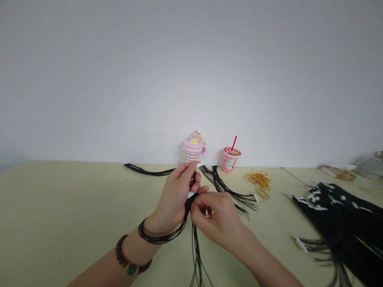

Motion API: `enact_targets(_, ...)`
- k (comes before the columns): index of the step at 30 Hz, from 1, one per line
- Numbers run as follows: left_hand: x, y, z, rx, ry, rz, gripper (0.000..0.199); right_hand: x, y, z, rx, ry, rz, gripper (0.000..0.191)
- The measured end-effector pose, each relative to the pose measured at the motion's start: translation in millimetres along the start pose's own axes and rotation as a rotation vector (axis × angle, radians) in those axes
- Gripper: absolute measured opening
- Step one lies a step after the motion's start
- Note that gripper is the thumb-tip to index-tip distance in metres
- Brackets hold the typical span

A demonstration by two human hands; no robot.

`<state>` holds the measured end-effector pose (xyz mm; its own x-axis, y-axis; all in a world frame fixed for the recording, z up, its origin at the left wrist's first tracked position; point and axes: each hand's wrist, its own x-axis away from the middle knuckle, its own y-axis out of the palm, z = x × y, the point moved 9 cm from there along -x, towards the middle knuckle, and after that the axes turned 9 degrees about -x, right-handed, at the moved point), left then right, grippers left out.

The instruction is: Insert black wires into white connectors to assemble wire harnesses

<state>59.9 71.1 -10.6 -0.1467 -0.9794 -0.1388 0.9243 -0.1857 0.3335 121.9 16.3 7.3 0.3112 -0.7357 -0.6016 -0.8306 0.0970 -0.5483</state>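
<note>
A bundle of thin black cords (193,239) runs through both my hands and hangs down toward me, with a white tag (191,195) showing at the pinch. My left hand (175,195) grips the bundle between thumb and fingers, and a loop of cord (158,237) trails around its wrist. My right hand (217,219) pinches the cords just beside it. Another length of black cord (149,171) lies on the table behind my hands, and a further strand group (227,189) with a white tag end fans out to the right.
A heap of black cords with white tags (341,223) lies at the right. Loose orange rubber bands (259,183) sit near the back. A pink cupcake-shaped toy (194,146) and a pink cup with a red straw (230,159) stand against the white wall.
</note>
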Motion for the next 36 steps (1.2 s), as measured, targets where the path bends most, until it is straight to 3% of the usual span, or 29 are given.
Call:
enact_targets(8, 1, -2.7, -2, -0.027, 0.004, 0.028, 0.018, 1, 0, 3, 0.066, -0.002, 0.012, 0.014)
enact_targets(12, -5, -13.1, 3, -0.016, 0.053, 0.086, 0.018, 1, -1, 5, 0.047, 0.03, -0.013, 0.01)
enact_targets(14, -11, -22.0, 7, 0.041, 0.06, 0.116, 0.014, -1, -8, 7, -0.014, 0.066, -0.008, 0.02)
enact_targets(17, -23, -35.8, 9, 0.193, 0.0, 0.146, 0.009, -3, -24, 13, -0.233, 0.125, -0.04, 0.023)
enact_targets(20, -31, -46.7, 9, 0.32, -0.062, 0.167, 0.011, 1, -37, 13, -0.729, 0.164, -0.169, 0.013)
enact_targets(22, -34, -52.7, 12, 0.352, -0.068, 0.184, 0.014, 5, -60, 4, -1.035, 0.061, -0.169, 0.012)
enact_targets(25, -36, -57.7, 14, 0.375, -0.07, 0.196, 0.016, 15, -104, -3, -1.177, -0.123, -0.072, 0.007)
enact_targets(30, -38, -57.0, 11, 0.398, -0.098, 0.178, 0.017, 29, -170, 17, -1.237, -0.212, 0.415, 0.008)
enact_targets(33, -37, -51.3, 6, 0.389, -0.126, 0.152, 0.018, 26, -173, 19, -1.145, -0.162, 0.499, 0.006)
enact_targets(36, -32, -40.6, -5, 0.35, -0.175, 0.12, 0.017, 14, -141, 15, -0.986, -0.043, 0.352, 0.007)
